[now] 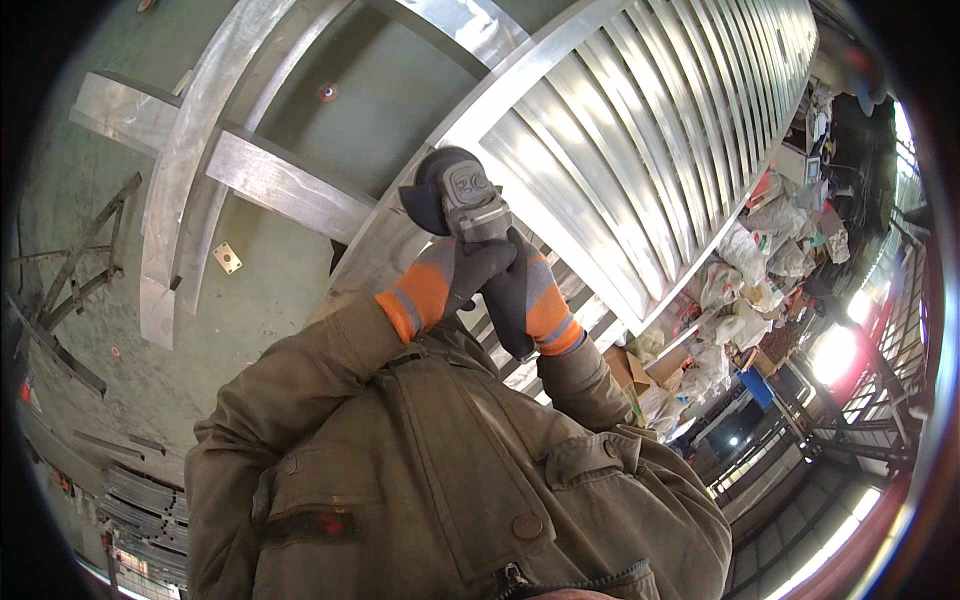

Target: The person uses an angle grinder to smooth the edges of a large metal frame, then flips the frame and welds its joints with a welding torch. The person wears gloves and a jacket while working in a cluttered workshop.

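Observation:
An angle grinder with a grey head and a dark round disc is held out in front of my chest. My left hand, in an orange, grey and black work glove, closes around its body from the left. From the right, my right hand in a matching glove is wrapped around the body too, close against the left. The gloves hide most of the grinder's body. The disc is by the near left edge of a large slatted metal panel; whether it touches cannot be made out.
Curved metal beams joined by a flat crosspiece lie to the left, above a green floor. A small drilled plate rests on that floor. Plastic bags and cardboard boxes are piled right of the panel.

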Demonstrator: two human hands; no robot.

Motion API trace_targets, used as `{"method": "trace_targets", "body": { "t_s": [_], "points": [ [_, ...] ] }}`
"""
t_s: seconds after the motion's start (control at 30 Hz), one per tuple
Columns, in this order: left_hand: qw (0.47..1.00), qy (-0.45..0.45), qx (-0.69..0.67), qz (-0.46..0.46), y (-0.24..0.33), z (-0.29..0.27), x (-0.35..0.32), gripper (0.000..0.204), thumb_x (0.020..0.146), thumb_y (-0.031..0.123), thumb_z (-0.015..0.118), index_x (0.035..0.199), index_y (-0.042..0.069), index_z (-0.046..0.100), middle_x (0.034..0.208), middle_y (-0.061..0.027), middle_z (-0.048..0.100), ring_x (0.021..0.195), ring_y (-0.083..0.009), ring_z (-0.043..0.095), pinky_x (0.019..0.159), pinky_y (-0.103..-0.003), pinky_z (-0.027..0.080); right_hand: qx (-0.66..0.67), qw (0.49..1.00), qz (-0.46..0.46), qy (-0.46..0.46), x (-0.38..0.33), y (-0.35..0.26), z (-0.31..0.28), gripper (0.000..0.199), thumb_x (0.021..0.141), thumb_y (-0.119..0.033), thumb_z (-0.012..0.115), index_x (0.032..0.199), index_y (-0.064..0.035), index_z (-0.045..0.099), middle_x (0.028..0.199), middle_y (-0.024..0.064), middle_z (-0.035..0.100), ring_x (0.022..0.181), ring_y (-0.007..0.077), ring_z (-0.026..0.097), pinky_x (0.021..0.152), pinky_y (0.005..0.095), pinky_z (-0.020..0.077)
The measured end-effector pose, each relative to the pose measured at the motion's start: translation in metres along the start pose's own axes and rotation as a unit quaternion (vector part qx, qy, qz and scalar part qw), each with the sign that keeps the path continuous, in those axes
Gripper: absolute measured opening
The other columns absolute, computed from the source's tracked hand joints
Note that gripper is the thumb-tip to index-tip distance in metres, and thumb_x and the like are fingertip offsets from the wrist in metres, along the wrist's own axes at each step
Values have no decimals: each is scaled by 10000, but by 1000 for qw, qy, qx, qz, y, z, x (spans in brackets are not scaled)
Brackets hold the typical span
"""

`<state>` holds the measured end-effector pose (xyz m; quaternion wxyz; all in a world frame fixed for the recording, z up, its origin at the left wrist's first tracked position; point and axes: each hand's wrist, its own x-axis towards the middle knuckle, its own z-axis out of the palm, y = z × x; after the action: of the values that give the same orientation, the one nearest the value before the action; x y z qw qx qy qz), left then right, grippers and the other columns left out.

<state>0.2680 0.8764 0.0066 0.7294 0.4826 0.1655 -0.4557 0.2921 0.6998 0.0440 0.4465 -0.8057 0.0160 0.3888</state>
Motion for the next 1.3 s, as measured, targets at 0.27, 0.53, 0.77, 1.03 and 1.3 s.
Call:
{"method": "trace_targets", "body": {
  "t_s": [0.27, 0.53, 0.77, 1.03, 1.3],
  "points": [
    [997, -3, -76, 3, -7, 1, 2, 473, 1060, 414, 708, 1399, 85, 688, 1239, -57, 736, 1117, -161, 693, 942, -350, 583, -40, 999, -26, 6, 0, 0, -1, 413, 977, -235, 775, 1289, 9, 657, 1117, 185, 807, 1068, 278, 795, 885, 400, 615],
    [996, -12, -87, -27, -1, 9, 15, 687, 937, 571, 718, 1429, 93, 696, 1309, -152, 740, 1130, -300, 731, 833, -463, 659, 18, 999, -32, 8, -8, -4, -11, 434, 1045, -261, 686, 1372, 22, 643, 1167, 153, 782, 1039, 221, 737, 910, 388, 599],
    [995, -10, -96, -11, 5, 12, 17, 646, 955, 573, 753, 1386, 94, 705, 1272, -135, 765, 1129, -284, 755, 831, -427, 660, 69, 997, -29, 33, -6, -1, -14, 375, 1009, -233, 708, 1281, 20, 662, 1065, 149, 793, 973, 219, 760, 860, 380, 614],
    [994, 8, -97, -40, 3, 21, 26, 642, 925, 562, 732, 1328, 63, 760, 1259, -186, 786, 1101, -370, 772, 832, -491, 655, 12, 999, -26, 31, -7, 4, -18, 360, 1022, -249, 697, 1263, 17, 678, 1049, 152, 795, 953, 225, 773, 826, 384, 617],
    [998, -20, -59, -7, -5, 18, 34, 623, 921, 584, 739, 1242, 52, 787, 1137, -164, 792, 978, -300, 768, 749, -440, 642, 20, 999, -31, 22, -4, 14, -23, 400, 1023, -272, 703, 1288, 25, 657, 1103, 169, 795, 982, 238, 771, 844, 386, 612]
  ]
}}
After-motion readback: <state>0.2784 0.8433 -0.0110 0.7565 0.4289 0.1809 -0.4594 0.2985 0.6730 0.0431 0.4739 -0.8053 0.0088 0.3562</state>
